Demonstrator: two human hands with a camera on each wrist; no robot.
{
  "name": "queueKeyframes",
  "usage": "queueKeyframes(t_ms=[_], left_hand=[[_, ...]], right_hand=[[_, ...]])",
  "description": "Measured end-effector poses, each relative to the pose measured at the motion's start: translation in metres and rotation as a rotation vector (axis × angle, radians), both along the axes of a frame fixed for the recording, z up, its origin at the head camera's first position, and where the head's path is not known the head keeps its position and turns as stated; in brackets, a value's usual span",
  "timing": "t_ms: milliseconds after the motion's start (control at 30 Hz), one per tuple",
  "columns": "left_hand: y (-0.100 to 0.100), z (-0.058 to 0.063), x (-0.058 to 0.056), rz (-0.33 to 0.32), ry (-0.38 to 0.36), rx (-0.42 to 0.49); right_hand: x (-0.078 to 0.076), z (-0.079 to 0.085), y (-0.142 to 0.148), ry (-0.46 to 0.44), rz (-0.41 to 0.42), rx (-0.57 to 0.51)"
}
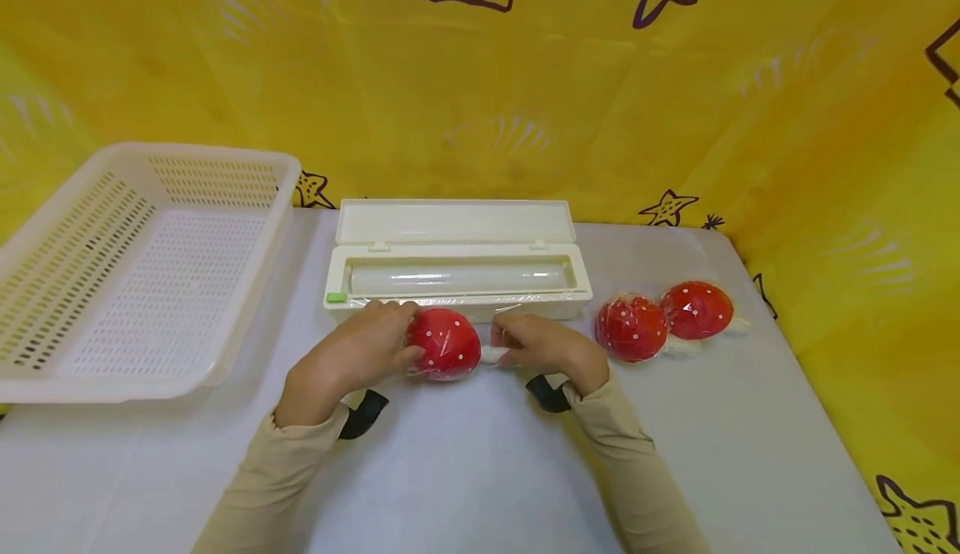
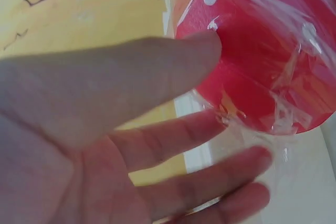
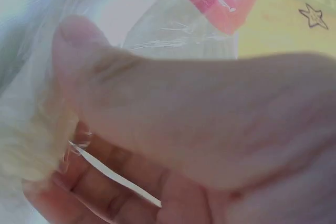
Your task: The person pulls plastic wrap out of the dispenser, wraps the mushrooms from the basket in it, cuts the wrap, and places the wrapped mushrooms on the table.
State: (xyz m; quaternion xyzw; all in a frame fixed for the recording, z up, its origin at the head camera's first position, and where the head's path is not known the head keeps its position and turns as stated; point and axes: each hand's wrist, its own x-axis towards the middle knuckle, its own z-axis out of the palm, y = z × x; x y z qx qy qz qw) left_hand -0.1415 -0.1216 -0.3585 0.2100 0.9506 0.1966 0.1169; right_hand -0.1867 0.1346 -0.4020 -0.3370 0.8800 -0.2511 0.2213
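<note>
A toy mushroom with a white-dotted red cap (image 1: 448,344) lies in front of the cling film dispenser (image 1: 457,308), its pale stem (image 1: 492,356) pointing right. Clear film covers the cap, wrinkled in the left wrist view. My left hand (image 1: 358,350) holds the cap's left side, the thumb (image 2: 194,59) pressed on the red surface and the fingers behind. At the stem end, my right hand (image 1: 543,344) pinches the film-covered stem (image 3: 34,140) between thumb and fingers. The dispenser's lid (image 1: 453,222) stands up, and a film roll (image 1: 457,277) lies inside.
Two more red mushrooms, one nearer (image 1: 632,329) and one behind it (image 1: 697,310), lie to the right, their caps shiny with film. A white plastic basket (image 1: 258,287) stands at the left. A green slider (image 1: 337,297) sits on the dispenser's edge. Yellow patterned cloth (image 1: 480,79) hangs behind.
</note>
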Motion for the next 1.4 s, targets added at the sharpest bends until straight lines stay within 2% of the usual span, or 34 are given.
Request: queueKeyframes(t_ms=[133, 267, 367, 467, 567, 733, 800, 933, 1167, 1267, 1400], left_hand=[[0.001, -0.001, 0.003, 0.011, 0.038, -0.038], [-0.001, -0.002, 0.003, 0.005, 0.032, 0.014], [-0.002, -0.002, 0.002, -0.001, -0.007, 0.080], [-0.004, -0.002, 0.001, -0.010, -0.031, 0.128], [-0.004, -0.002, 0.001, -0.015, 0.000, 0.118], [-0.004, 0.000, 0.002, 0.014, 0.058, 0.017], [-0.004, 0.000, 0.003, 0.035, 0.041, -0.003], [-0.004, -0.003, 0.001, 0.064, -0.025, 0.016], [-0.005, -0.008, -0.004, 0.060, -0.083, -0.049], [-0.008, -0.005, -0.002, 0.071, -0.136, -0.063], [-0.016, 0.002, 0.000, 0.102, -0.144, -0.057]], right_hand=[[0.003, 0.002, -0.004, 0.043, -0.028, 0.021], [0.011, 0.013, -0.007, 0.021, -0.107, 0.088], [0.018, 0.024, -0.009, 0.018, -0.143, 0.060], [0.020, 0.030, -0.014, 0.047, -0.099, -0.064], [0.019, 0.030, -0.019, 0.075, -0.045, -0.153], [0.016, 0.023, -0.023, 0.077, -0.048, -0.153], [0.014, 0.020, -0.024, 0.060, -0.059, -0.149], [0.013, 0.019, -0.025, 0.041, -0.069, -0.149], [0.013, 0.019, -0.024, 0.054, -0.068, -0.162], [0.013, 0.019, -0.022, 0.056, -0.068, -0.168], [0.012, 0.020, -0.020, 0.054, -0.068, -0.178]])
